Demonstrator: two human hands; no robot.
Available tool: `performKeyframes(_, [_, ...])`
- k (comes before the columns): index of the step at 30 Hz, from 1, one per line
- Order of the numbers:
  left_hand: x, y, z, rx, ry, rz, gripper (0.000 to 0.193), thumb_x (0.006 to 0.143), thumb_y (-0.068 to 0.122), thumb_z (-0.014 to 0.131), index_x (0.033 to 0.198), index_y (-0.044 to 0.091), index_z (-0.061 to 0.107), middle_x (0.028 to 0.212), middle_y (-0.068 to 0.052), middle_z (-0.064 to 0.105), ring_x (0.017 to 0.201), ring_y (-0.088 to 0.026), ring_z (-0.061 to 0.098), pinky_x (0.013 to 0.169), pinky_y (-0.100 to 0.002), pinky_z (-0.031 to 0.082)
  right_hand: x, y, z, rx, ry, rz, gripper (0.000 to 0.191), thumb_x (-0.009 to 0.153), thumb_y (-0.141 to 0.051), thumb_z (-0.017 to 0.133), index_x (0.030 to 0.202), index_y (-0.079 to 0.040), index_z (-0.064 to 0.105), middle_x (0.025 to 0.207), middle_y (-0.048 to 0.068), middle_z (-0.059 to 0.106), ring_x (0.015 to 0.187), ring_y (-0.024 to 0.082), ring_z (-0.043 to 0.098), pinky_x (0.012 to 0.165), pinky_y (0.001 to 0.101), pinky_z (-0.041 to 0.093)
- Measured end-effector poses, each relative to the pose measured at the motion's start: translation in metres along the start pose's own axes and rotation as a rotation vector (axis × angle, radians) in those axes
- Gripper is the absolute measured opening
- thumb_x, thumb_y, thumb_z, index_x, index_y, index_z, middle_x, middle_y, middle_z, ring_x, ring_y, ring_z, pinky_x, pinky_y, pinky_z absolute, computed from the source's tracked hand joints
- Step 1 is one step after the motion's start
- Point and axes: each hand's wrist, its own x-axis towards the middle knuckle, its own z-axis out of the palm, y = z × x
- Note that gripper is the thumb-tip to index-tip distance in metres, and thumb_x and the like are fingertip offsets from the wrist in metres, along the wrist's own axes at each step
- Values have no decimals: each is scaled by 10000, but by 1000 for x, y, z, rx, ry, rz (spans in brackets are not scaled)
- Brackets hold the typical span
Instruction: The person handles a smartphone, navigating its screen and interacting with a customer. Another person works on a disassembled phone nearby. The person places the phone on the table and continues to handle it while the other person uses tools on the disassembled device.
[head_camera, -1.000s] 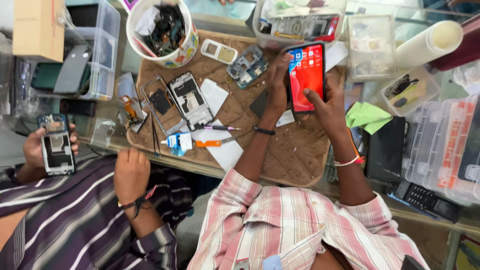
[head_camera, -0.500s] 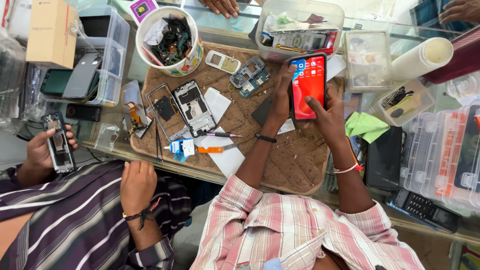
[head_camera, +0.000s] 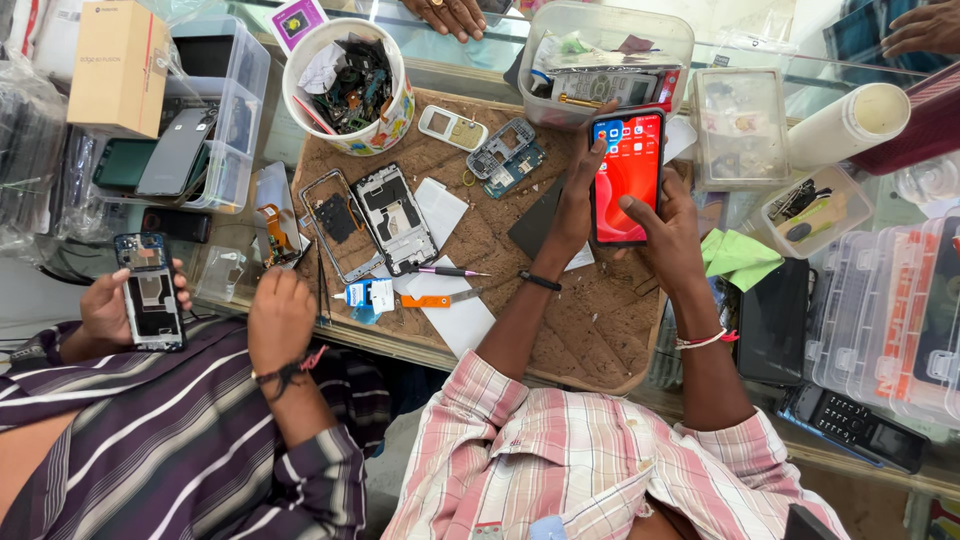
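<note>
Cork mat (head_camera: 590, 330) on cluttered glass counter (head_camera: 450, 70)

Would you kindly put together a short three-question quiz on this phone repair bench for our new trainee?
1. True or false: the smartphone held by the left hand and right hand has a lit red screen.
2. What does the co-worker's hand in the striped sleeve hold? A) an opened phone B) a white tube C) a green cloth
3. Fill in: the white tub at the far edge of the cork mat holds loose phone ____.

Key: 1 true; 2 A, the opened phone; 3 parts.
</note>
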Motion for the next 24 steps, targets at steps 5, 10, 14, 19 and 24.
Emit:
performKeyframes(5, [0, -1, -2, 139, -13, 1, 608, 1132, 372, 378, 1648, 68, 279, 1718, -97, 281, 1629, -220, 192, 1347, -381, 130, -5, 0, 7, 152, -22, 113, 415, 939, -129, 693, 1298, -2, 530, 1113, 113, 689, 818, 175, 735, 507, 343, 635])
performKeyframes(10, [-3, 0, 3, 187, -42, -12, 619, 1138, 393, 356, 1655, 59, 281, 1727, -97, 280, 1650, -227, 163, 1359, -381, 93, -8, 2, 0, 113, -25, 93, 370, 962, -142, 698, 1246, 58, 570, 1037, 134, 698, 752, 201, 728, 484, 363, 619])
performKeyframes(14, [-2, 0, 9, 134, -62, -3, 617, 1140, 409, 362, 1645, 62, 293, 1722, -94, 288, 1646, -227, 177, 1361, -385, 108, -4, 2, -6, 174, -22, 91, 359, 959, -146, 694, 1232, 49, 568, 1001, 126, 694, 720, 201, 720, 453, 368, 608])
performKeyframes(19, [-2, -2, 9, 153, -63, -14, 620, 1135, 414, 381, 1636, 55, 309, 1700, -119, 316, 1614, -240, 234, 1341, -392, 153, -5, 4, -9, 241, -25, 80, 355, 1000, -143, 680, 1259, 65, 555, 1022, 149, 686, 729, 221, 719, 462, 373, 603])
performKeyframes(24, [-2, -1, 3, 69, 131, -73, 565, 1116, 369, 474, 1563, 28, 419, 1378, -208, 611, 1200, -255, 630, 1049, -391, 516, -8, 2, -7, 357, -33, 23, 449, 970, -139, 648, 1361, -12, 468, 1123, 171, 678, 818, 250, 740, 453, 370, 597])
